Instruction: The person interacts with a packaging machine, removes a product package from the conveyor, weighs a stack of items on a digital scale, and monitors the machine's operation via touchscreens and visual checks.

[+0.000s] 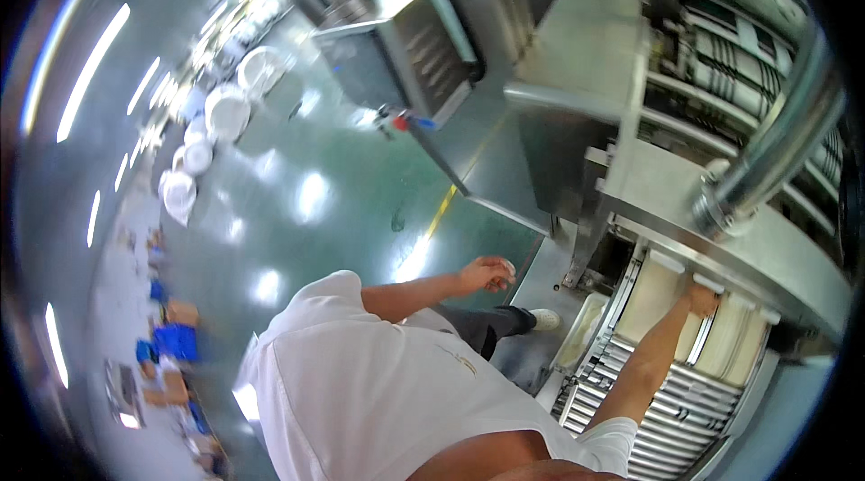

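Observation:
My right hand [702, 300] reaches over a roller conveyor [649, 418] to the lower edge of a steel machine. It is at the gap between two pale flat panels, a left panel [651, 296] and a right panel [732, 337], close to a small white block [708, 282]. Its fingers are too small and partly hidden to show whether they grip anything. Away from the machine, my left hand [487, 275] hangs over the green floor, its fingers curled. A small whitish spot shows at its fingertips, too small to name.
A thick steel pipe [766, 148] and steel housing [577, 49] rise above the conveyor. A pale narrow tray [579, 332] lies along its left side. A steel cabinet [396, 58] stands farther off. White round tubs [226, 112] and blue crates [176, 342] line the far left.

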Action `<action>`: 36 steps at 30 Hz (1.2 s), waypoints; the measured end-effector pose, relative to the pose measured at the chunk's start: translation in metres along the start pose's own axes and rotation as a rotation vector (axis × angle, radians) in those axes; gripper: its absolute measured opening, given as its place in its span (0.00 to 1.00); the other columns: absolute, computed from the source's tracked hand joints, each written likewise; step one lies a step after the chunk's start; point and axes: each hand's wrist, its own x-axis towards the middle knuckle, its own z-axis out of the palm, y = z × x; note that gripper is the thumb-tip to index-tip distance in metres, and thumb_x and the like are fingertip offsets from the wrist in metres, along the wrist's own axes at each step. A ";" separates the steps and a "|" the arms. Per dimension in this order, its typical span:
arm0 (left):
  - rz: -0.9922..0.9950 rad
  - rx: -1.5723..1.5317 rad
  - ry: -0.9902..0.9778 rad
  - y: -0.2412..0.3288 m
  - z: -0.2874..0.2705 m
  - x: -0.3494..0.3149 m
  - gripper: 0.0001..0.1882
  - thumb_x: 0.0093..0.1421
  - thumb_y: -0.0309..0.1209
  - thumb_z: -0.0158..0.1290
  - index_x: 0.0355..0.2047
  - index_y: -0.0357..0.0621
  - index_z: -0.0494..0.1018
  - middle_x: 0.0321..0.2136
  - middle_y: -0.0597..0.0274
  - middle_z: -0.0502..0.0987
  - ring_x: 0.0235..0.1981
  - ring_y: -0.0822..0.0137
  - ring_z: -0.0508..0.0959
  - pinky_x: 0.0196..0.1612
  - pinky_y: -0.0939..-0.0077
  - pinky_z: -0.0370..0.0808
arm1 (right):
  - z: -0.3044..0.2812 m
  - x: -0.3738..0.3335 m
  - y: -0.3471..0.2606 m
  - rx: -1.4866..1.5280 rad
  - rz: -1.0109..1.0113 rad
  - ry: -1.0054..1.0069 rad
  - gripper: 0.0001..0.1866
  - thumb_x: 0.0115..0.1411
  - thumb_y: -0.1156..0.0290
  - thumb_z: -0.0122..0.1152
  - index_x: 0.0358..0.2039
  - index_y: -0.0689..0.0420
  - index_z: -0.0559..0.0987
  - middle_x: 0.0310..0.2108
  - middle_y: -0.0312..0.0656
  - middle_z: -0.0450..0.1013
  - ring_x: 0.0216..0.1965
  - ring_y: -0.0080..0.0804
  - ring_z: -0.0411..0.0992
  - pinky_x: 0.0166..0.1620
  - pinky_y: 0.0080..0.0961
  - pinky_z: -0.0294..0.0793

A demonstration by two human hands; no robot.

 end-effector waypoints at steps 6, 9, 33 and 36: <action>0.316 -0.071 0.243 0.000 -0.051 -0.101 0.11 0.67 0.38 0.50 0.45 0.47 0.73 0.41 0.66 0.77 0.41 0.72 0.77 0.44 0.74 0.74 | -0.068 -0.019 0.024 0.393 -0.061 -0.194 0.30 0.47 0.49 0.74 0.38 0.66 0.80 0.37 0.54 0.78 0.37 0.48 0.77 0.40 0.47 0.77; 0.390 -0.023 0.375 0.008 -0.079 -0.120 0.12 0.67 0.36 0.49 0.45 0.44 0.72 0.41 0.63 0.78 0.41 0.71 0.77 0.44 0.74 0.74 | -0.090 -0.031 0.071 0.638 0.194 -0.271 0.26 0.46 0.59 0.77 0.32 0.70 0.77 0.33 0.53 0.78 0.28 0.47 0.76 0.35 0.48 0.79; 0.133 -0.311 -0.230 0.040 0.194 -0.004 0.21 0.63 0.22 0.55 0.56 0.37 0.67 0.47 0.54 0.76 0.47 0.62 0.79 0.51 0.68 0.78 | -0.360 -0.089 0.051 1.212 0.051 -1.404 0.21 0.65 0.63 0.61 0.55 0.58 0.74 0.45 0.39 0.76 0.43 0.27 0.75 0.48 0.29 0.78; 0.108 -0.283 -0.234 0.038 0.155 -0.023 0.20 0.63 0.20 0.54 0.55 0.37 0.67 0.47 0.54 0.77 0.47 0.61 0.79 0.52 0.66 0.78 | -0.166 -0.008 0.075 0.626 -0.306 -0.544 0.21 0.63 0.69 0.58 0.55 0.61 0.74 0.47 0.44 0.76 0.46 0.34 0.75 0.51 0.33 0.75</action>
